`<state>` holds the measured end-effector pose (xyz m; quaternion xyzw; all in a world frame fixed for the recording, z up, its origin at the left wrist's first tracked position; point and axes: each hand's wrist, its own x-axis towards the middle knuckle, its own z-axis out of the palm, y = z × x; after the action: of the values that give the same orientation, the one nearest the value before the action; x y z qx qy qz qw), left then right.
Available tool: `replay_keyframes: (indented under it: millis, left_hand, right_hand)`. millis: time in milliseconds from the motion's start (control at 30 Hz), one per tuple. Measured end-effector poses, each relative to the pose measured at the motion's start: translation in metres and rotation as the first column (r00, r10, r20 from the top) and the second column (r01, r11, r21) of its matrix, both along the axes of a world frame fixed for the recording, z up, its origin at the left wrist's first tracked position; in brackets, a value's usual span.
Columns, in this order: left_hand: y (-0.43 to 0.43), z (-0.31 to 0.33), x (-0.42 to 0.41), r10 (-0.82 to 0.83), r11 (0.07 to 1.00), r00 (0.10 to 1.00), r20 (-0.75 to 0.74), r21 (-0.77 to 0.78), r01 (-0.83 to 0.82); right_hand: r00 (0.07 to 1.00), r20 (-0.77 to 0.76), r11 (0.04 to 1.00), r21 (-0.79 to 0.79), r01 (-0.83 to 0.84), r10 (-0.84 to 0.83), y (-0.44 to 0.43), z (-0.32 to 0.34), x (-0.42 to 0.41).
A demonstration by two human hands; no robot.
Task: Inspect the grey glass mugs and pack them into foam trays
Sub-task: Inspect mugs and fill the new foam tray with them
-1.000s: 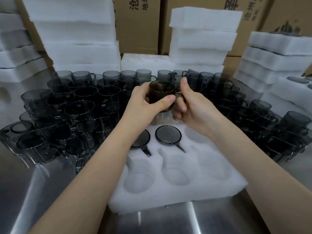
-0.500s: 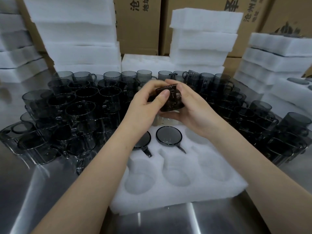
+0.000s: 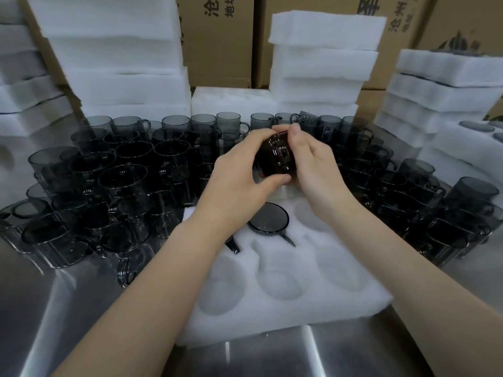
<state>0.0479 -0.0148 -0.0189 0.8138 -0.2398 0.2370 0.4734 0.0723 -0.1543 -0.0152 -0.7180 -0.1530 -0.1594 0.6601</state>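
Both hands hold one grey glass mug (image 3: 275, 156) above the far edge of a white foam tray (image 3: 294, 295). My left hand (image 3: 236, 175) grips it from the left, thumb under its lower side. My right hand (image 3: 313, 164) grips it from the right, thumb over its top. The mug lies tilted on its side, handle facing me. Two mugs sit in the tray's far pockets: one (image 3: 268, 219) shows fully, the other's handle (image 3: 232, 244) pokes out under my left wrist. Several pockets are bare.
Many loose grey mugs (image 3: 122, 180) crowd the steel table (image 3: 68, 308) left, behind and right (image 3: 408, 191) of the tray. Stacks of foam trays (image 3: 114, 63) and cardboard boxes (image 3: 217, 36) stand behind. More foam stacks (image 3: 441, 96) are at the right.
The mug has been turned in both hands from upright with its mouth towards me to lying on its side. The hands sank slightly towards the tray.
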Motion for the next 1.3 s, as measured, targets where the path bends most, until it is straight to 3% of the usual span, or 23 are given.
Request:
replay_keyframes:
  millis: [200,367,433,500,600,833,900,1033,1133,1300]
  left_hand:
    - [0.002,-0.001,-0.001,-0.079,0.996,0.996,-0.033,-0.049,0.077]
    - [0.004,-0.005,0.002,-0.104,0.993,0.992,-0.067,-0.067,0.099]
    - [0.003,-0.006,0.005,-0.052,0.999,0.997,-0.059,-0.006,0.051]
    - [0.0,-0.005,0.005,0.06,0.995,0.998,0.009,0.082,-0.061]
    - [-0.005,-0.002,0.001,0.13,0.987,0.985,0.111,0.082,-0.139]
    - [0.003,0.0,-0.002,-0.049,0.998,0.998,0.047,0.028,0.047]
    - [0.003,0.0,-0.002,-0.08,0.997,0.996,0.047,0.011,0.08]
    - [0.004,-0.001,0.002,-0.016,1.0,1.0,-0.02,-0.017,0.015]
    - [0.004,-0.004,0.007,0.055,0.998,0.996,-0.067,0.04,-0.052]
    - [-0.001,-0.003,0.003,0.066,0.992,0.998,0.024,0.105,-0.068]
  right_hand:
    - [0.992,-0.08,0.978,0.194,-0.081,0.098,-0.003,0.003,-0.002]
    - [0.867,-0.256,0.867,0.389,-0.313,0.428,-0.004,0.005,0.0]
    - [0.872,-0.289,0.897,0.329,-0.296,0.394,-0.002,0.003,0.0]
    - [0.935,-0.249,0.955,0.22,-0.199,0.252,0.001,0.001,0.001]
    - [0.96,-0.223,0.972,0.198,-0.125,0.169,0.002,0.001,0.001]
    - [0.897,-0.304,0.901,0.389,-0.189,0.32,-0.005,0.005,0.003]
    - [0.85,-0.307,0.856,0.438,-0.273,0.428,-0.008,0.005,0.004]
    - [0.654,-0.351,0.72,0.518,-0.461,0.671,-0.008,0.002,0.003]
    - [0.683,-0.366,0.756,0.483,-0.441,0.632,-0.005,0.002,0.003]
    - [0.835,-0.317,0.845,0.454,-0.283,0.45,-0.001,0.001,0.003]
